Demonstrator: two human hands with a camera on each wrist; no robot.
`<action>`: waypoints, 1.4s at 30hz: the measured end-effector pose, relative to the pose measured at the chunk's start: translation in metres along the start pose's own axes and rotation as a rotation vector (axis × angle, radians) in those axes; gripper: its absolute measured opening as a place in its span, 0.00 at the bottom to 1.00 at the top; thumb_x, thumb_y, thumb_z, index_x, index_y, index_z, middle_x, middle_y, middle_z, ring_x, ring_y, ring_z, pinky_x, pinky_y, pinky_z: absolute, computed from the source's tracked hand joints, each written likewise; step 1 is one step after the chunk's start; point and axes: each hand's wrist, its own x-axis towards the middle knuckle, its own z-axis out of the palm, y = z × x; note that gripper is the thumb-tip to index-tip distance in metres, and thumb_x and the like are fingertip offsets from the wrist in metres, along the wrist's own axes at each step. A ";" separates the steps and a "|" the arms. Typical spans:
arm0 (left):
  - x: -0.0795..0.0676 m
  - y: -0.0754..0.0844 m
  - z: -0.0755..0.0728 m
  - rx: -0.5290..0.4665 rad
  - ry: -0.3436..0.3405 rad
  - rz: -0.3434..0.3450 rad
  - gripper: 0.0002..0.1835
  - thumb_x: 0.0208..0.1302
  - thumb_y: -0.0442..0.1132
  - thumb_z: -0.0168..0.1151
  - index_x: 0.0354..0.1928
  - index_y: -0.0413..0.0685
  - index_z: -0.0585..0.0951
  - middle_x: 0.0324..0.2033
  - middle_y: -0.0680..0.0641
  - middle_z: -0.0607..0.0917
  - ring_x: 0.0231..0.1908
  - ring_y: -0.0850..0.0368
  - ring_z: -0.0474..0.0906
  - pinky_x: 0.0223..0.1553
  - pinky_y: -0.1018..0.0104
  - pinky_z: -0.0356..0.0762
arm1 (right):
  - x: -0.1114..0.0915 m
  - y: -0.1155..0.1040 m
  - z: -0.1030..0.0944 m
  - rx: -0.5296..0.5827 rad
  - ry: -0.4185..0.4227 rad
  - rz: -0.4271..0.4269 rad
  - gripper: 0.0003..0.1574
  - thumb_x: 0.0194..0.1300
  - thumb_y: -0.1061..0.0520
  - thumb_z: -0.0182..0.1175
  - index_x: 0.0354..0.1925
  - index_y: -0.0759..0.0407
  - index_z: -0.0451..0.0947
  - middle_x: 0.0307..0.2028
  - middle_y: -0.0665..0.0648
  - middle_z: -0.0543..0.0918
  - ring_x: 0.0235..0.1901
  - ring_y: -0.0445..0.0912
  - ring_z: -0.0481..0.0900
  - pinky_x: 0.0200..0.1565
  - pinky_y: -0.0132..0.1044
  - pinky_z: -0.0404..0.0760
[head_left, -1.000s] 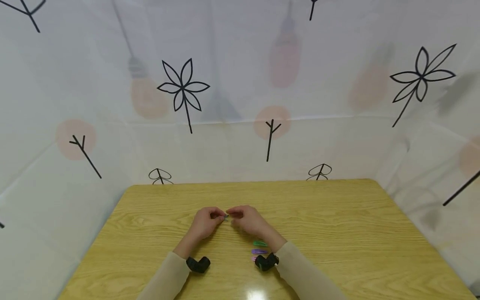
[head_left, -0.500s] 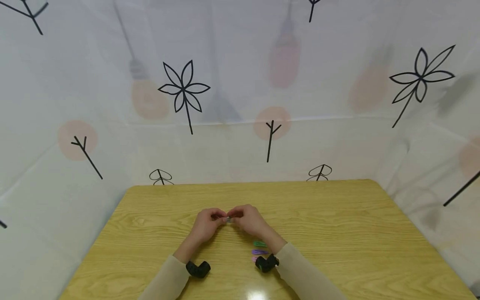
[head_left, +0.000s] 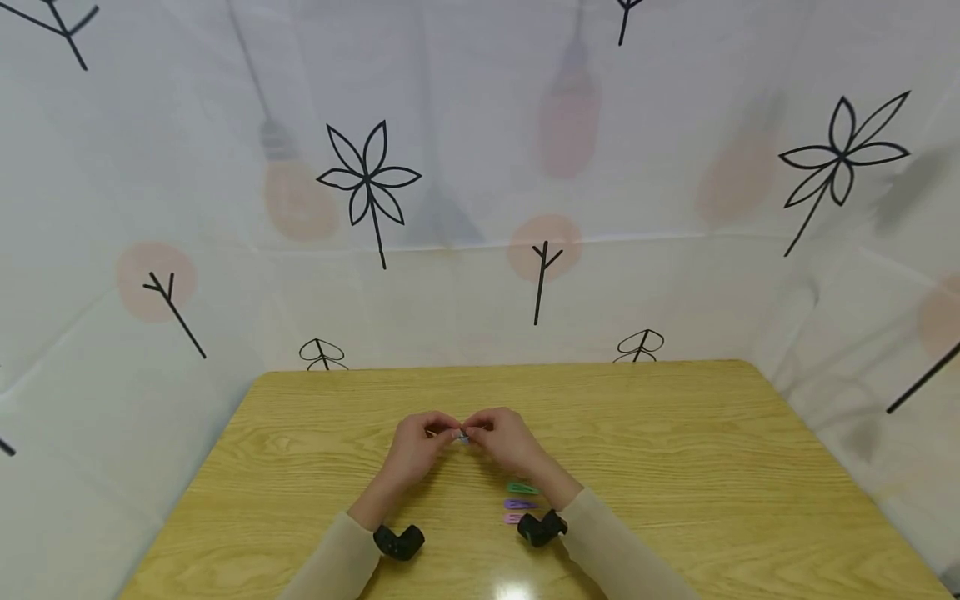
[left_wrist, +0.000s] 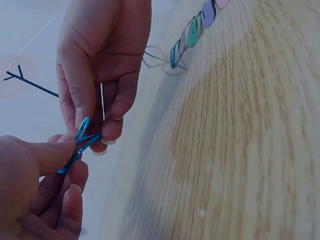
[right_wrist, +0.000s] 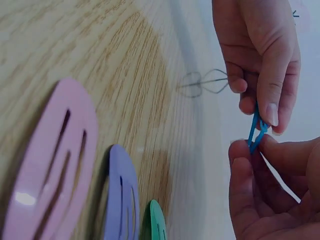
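Both hands meet over the middle of the table at a small blue snap hair clip point(left_wrist: 87, 144). My left hand point(head_left: 416, 442) pinches one end between thumb and fingers. The right hand point(head_left: 506, 440) has its thumb and fingertips on the other end. In the left wrist view the clip's two arms stand apart, so it is popped open. From the right wrist side the clip point(right_wrist: 254, 129) shows as a thin blue loop between the fingertips. Fingers cover part of it in every view.
Near my right wrist a green clip point(head_left: 522, 488), a purple clip point(head_left: 520, 504) and a pink clip point(head_left: 513, 518) lie in a column on the wooden table point(head_left: 675, 467). The left wrist view adds a teal clip point(left_wrist: 174, 55) beyond the green one. Patterned cloth point(head_left: 480, 167) hangs behind.
A second ago the left hand held the clip and the right fingers were beside it. Now the right fingers pinch it too, and both hands have shifted slightly right.
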 end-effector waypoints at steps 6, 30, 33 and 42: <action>-0.002 0.007 0.002 -0.042 0.025 0.008 0.04 0.68 0.39 0.66 0.40 0.50 0.87 0.34 0.55 0.85 0.34 0.58 0.79 0.36 0.64 0.77 | -0.004 -0.001 -0.002 0.005 0.022 -0.031 0.08 0.70 0.64 0.61 0.43 0.59 0.86 0.41 0.52 0.85 0.42 0.47 0.82 0.42 0.40 0.81; -0.005 0.012 0.006 -0.071 -0.060 0.069 0.06 0.62 0.33 0.70 0.40 0.47 0.88 0.36 0.52 0.87 0.33 0.58 0.80 0.35 0.65 0.78 | -0.021 0.004 -0.022 0.243 -0.044 0.054 0.09 0.71 0.63 0.60 0.45 0.69 0.81 0.39 0.64 0.84 0.41 0.58 0.83 0.45 0.48 0.82; -0.005 0.011 0.007 -0.074 -0.071 0.096 0.06 0.62 0.34 0.70 0.40 0.47 0.90 0.36 0.51 0.88 0.32 0.59 0.78 0.33 0.67 0.77 | -0.023 0.006 -0.024 0.289 -0.083 0.081 0.10 0.72 0.63 0.58 0.46 0.70 0.80 0.41 0.67 0.83 0.43 0.59 0.83 0.47 0.47 0.82; -0.007 0.011 0.008 -0.084 -0.047 0.115 0.06 0.66 0.38 0.67 0.41 0.46 0.90 0.34 0.51 0.88 0.32 0.59 0.82 0.32 0.66 0.80 | -0.027 0.008 -0.028 0.402 -0.106 0.063 0.18 0.74 0.61 0.57 0.55 0.74 0.77 0.49 0.69 0.82 0.50 0.56 0.83 0.55 0.46 0.78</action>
